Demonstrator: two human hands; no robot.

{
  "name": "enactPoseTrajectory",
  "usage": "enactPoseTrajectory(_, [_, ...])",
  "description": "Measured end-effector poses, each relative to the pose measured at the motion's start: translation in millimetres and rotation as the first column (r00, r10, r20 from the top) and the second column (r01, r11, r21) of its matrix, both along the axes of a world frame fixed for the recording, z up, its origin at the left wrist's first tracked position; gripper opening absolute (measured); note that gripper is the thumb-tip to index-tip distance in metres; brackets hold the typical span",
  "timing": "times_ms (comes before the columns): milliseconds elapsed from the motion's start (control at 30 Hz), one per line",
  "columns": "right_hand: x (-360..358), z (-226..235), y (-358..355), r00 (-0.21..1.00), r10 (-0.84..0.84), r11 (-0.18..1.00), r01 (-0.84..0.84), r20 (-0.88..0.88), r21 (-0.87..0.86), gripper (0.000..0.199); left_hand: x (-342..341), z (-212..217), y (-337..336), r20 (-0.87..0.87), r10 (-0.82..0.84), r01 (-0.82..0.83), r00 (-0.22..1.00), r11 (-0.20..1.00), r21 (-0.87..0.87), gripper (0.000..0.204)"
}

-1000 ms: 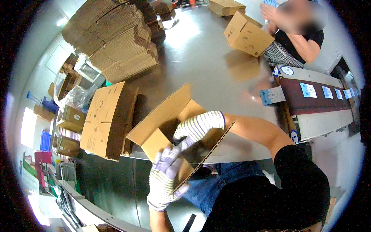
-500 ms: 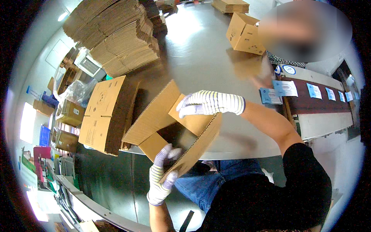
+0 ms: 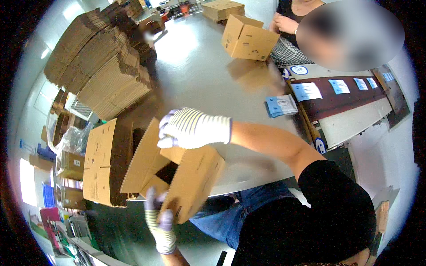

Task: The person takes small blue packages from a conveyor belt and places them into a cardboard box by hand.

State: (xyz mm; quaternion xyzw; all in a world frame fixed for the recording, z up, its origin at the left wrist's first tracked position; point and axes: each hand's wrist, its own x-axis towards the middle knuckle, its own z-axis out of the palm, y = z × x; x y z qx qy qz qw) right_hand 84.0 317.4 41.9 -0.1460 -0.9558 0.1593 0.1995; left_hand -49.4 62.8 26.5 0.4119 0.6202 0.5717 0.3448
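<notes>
A brown cardboard box, its upper flaps partly raised and a dark opening between them, is tilted at the table's near edge. My left hand, in a striped white glove, grips its lower left end. The thumb lies on the outside, the fingers at the opening. Over the box's upper end, my right hand, in a matching glove, has its fingers curled at the top of the long left flap. The fingertips are partly hidden. Left of the box stands a bundle of flattened cartons.
Tall stacks of flat cardboard fill the table's far left. A formed box stands at the far side by another person. On the right, a conveyor carries blue-and-white packets, with more packets at its end.
My right hand has moved left across the box to its left flap. The box has turned so more of its outer right side shows. The whole view has shifted.
</notes>
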Motion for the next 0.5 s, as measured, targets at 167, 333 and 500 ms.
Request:
enactPoseTrajectory(167, [-34, -46, -16, 0.985, -0.146, 0.956, 0.163, -0.088, 0.243, 0.035, -17, 9, 30, -0.406, 0.235, -0.103, 0.883, 0.942, 0.321, 0.061])
enactPoseTrajectory(333, [-28, -49, -20, 0.976, -0.128, 0.989, 0.140, -0.177, 0.052, 0.029, -30, -15, 57, -0.939, -0.265, 0.180, 0.217, 0.957, -0.228, 0.028])
enactPoseTrajectory(500, [24, -73, -6, 0.902, -0.152, 0.951, 0.022, -0.404, -0.307, 0.021, -44, -25, 36, -0.901, -0.219, 0.242, 0.375, 0.961, -0.133, 0.021])
